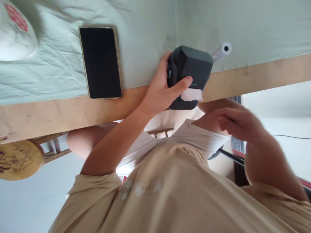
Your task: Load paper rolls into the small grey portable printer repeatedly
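Observation:
My left hand (pixel 167 84) is wrapped around a dark grey portable receipt printer (pixel 195 66), its thumb across the front. From the printer's slot sticks a short piece of white paper (pixel 191 94) with a ragged, torn edge. The printer is held tilted over the table's front edge. To the right, above my leg, is my right hand (pixel 235 121), apart from the printer and slightly blurred. Its fingers are curled in and pressed together; whatever they hold, if anything, cannot be made out. Close behind the printer lies a roll of white paper (pixel 220 53) with a dark core.
A phone (pixel 100 63) with a dark screen lies on the pale green tablecloth (pixel 145 35). At the far left stands a white vessel (pixel 17 35) with a red pattern. The wooden table edge (pixel 48 113) crosses the view, and a round stool (pixel 21 160) stands below it.

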